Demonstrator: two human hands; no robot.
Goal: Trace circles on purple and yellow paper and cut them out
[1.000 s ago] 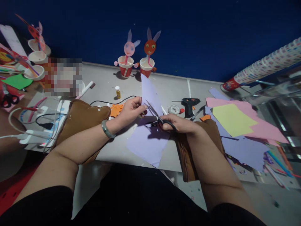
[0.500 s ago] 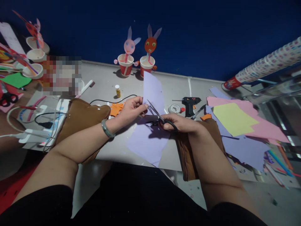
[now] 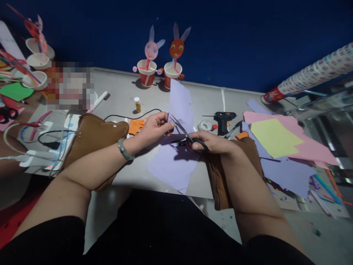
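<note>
Between finger and thumb, my left hand [image 3: 157,127] pinches the edge of a sheet of purple paper [image 3: 180,99], which stands up away from me. My right hand [image 3: 206,141] is closed around the black handles of a pair of scissors [image 3: 180,127]. The blades point up and left, at the paper close to my left fingertips; they look slightly apart. Below my hands another piece of purple paper [image 3: 171,171] lies on the table, with the shadow of my right hand across it. Whether the two purple pieces are joined is hidden.
Two rabbit figures in paper cups [image 3: 147,73] stand at the back. A black glue gun [image 3: 224,121], a tape roll [image 3: 204,126] and coloured paper sheets [image 3: 275,138] lie right. Brown cushions [image 3: 96,138] sit under my forearms. Left are a power strip [image 3: 66,138] and a small bottle [image 3: 137,105].
The view has shifted slightly. My hands keep nearly the same place, and the scissors' tips have moved a little up and left along the purple paper.
</note>
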